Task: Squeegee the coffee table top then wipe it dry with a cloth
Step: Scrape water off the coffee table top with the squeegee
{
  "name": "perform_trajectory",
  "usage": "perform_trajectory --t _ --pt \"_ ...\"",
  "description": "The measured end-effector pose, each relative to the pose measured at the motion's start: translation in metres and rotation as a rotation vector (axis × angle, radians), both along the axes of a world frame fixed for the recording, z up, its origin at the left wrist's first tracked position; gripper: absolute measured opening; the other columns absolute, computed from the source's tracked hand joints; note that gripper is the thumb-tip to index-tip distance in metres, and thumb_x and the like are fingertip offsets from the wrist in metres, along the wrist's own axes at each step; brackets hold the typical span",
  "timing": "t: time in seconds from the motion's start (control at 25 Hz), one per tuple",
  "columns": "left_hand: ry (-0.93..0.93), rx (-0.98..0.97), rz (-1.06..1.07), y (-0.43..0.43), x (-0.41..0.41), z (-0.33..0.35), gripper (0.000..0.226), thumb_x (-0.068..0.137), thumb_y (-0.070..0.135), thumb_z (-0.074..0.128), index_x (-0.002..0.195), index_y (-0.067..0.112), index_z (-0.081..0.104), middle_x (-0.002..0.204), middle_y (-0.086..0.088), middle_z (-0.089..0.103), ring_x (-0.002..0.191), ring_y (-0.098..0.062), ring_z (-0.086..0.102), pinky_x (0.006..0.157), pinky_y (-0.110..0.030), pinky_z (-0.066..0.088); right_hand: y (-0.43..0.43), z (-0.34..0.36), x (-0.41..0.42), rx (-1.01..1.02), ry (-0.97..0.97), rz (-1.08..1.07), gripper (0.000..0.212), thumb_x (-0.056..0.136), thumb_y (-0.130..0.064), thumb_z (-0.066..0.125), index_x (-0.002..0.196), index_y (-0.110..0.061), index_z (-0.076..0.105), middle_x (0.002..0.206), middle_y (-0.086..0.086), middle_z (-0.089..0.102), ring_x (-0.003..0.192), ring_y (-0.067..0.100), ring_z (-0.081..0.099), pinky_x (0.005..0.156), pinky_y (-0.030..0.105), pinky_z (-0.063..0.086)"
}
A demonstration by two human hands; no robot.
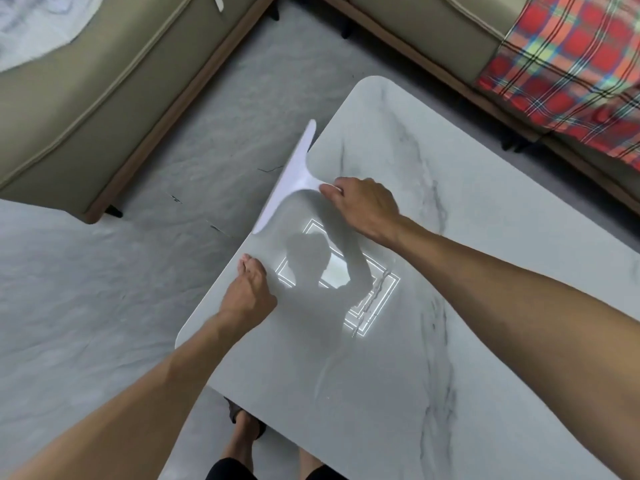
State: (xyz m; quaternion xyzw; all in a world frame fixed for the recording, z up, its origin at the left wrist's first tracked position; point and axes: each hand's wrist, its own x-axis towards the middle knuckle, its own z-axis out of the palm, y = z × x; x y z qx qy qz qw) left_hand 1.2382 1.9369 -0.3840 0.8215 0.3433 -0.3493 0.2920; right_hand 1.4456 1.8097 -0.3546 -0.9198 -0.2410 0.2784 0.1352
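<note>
The person stands at the near end of a white marble-look desk [485, 237] with grey veins, both bare arms reaching out over it. The right hand [363, 206] is closed around the handle of a white squeegee [294, 174], fingers curled over the grip, and the long blade lies along the desk's left edge, partly overhanging it above the pale floor [69, 289]. The left hand [249, 289] rests flat near that same edge, just below the blade's near end, fingers together and pointing forward, holding nothing. Between the hands the glossy top shows the shadow of the person and the bright square reflection of a ceiling light [367, 306]; thin wet streaks [325, 372] trail toward the near side of the desk. A beige sofa [104, 98] sits off to the left with a pale cloth [41, 22] bunched on its seat, well apart from the desk, and a second sofa [433, 26] across the far side carries a red plaid blanket [571, 64]. A bare foot [244, 424] shows beneath the desk's near corner.
</note>
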Motion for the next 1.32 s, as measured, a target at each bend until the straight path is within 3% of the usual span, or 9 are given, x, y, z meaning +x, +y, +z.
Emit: perform_trajectory --t 0.16,0.36,0.48,0.56,0.76,0.84,1.0,1.16,1.32 --pt "0.009 -0.02 -0.02 0.002 0.014 0.008 0.056 0.087 0.003 0.053 0.138 -0.007 0.034 0.154 -0.025 0.023 0.143 -0.035 0.029 0.109 -0.038 0.035 -0.029 -0.007 -0.002 -0.055 0.008 0.0 0.049 0.094 -0.056 0.031 0.06 -0.022 0.033 0.065 0.004 0.048 0.069 0.037 0.047 0.061 0.036 0.032" --pt "0.022 0.009 0.007 -0.008 0.027 0.012 0.055 0.087 0.012 0.057 0.135 -0.005 0.037 0.143 -0.025 0.034 0.135 -0.037 0.035 0.111 -0.043 0.034 -0.157 0.005 -0.034 -0.209 0.005 -0.122 0.044 0.097 -0.058 0.03 0.063 -0.031 0.033 0.082 0.013 0.067 0.079 0.041 0.059 0.062 0.036 0.034" --pt "-0.17 0.128 -0.162 -0.025 0.036 0.008 0.058 0.083 0.017 0.06 0.134 0.002 0.036 0.139 -0.021 0.036 0.132 -0.038 0.035 0.108 -0.04 0.034 -0.233 0.027 -0.062 -0.33 -0.018 -0.158 0.051 0.089 -0.069 0.017 0.069 -0.027 0.038 0.076 0.011 0.068 0.077 0.04 0.061 0.059 0.036 0.037" --pt "-0.281 0.174 -0.282 -0.041 0.058 0.002 0.074 0.082 0.027 0.064 0.142 0.007 0.026 0.151 -0.023 0.022 0.142 -0.039 0.022 0.115 -0.04 0.025 -0.254 0.045 -0.064 -0.334 -0.003 -0.198 0.061 0.082 -0.075 0.009 0.07 -0.023 0.04 0.065 0.005 0.062 0.07 0.039 0.059 0.057 0.037 0.041" --pt "0.017 0.268 -0.307 -0.064 0.107 -0.028 0.129 0.071 0.058 0.073 0.152 0.004 -0.011 0.153 -0.039 -0.008 0.144 -0.055 -0.003 0.119 -0.053 0.009 -0.169 0.041 0.03 -0.047 -0.027 -0.268 0.039 0.098 -0.052 0.036 0.101 -0.017 0.053 0.086 0.014 0.066 0.087 0.042 0.06 0.071 0.042 0.044" --pt "0.056 0.32 -0.358 -0.067 0.11 -0.038 0.135 0.067 0.064 0.073 0.151 0.003 -0.013 0.15 -0.044 -0.01 0.141 -0.059 -0.004 0.118 -0.055 0.012 -0.106 0.023 0.082 -0.007 -0.021 -0.244 0.032 0.1 -0.04 0.037 0.113 -0.013 0.05 0.103 0.019 0.066 0.096 0.043 0.058 0.075 0.041 0.042" --pt "0.085 0.351 -0.396 -0.069 0.113 -0.042 0.134 0.069 0.065 0.07 0.15 0.0 -0.015 0.147 -0.048 -0.009 0.139 -0.062 -0.001 0.117 -0.057 0.015 -0.032 -0.003 0.127 0.053 0.004 -0.265 0.03 0.099 -0.035 0.031 0.108 -0.012 0.049 0.109 0.017 0.061 0.097 0.039 0.053 0.07 0.037 0.034" --pt "0.122 0.334 -0.402 -0.07 0.116 -0.04 0.132 0.072 0.063 0.069 0.149 -0.001 -0.017 0.147 -0.048 -0.011 0.139 -0.062 -0.003 0.117 -0.056 0.014 -0.072 -0.012 0.104 -0.04 -0.089 -0.164 0.029 0.1 -0.033 0.03 0.116 -0.018 0.049 0.108 0.02 0.064 0.097 0.044 0.057 0.069 0.037 0.033" --pt "0.173 0.346 -0.41 -0.07 0.119 -0.039 0.134 0.071 0.065 0.068 0.148 -0.001 -0.02 0.147 -0.048 -0.011 0.139 -0.062 -0.002 0.117 -0.057 0.014 -0.172 -0.007 0.042 -0.101 -0.093 -0.238 0.034 0.1 -0.034 0.034 0.131 -0.027 0.045 0.095 0.02 0.069 0.087 0.045 0.062 0.065 0.037 0.036"
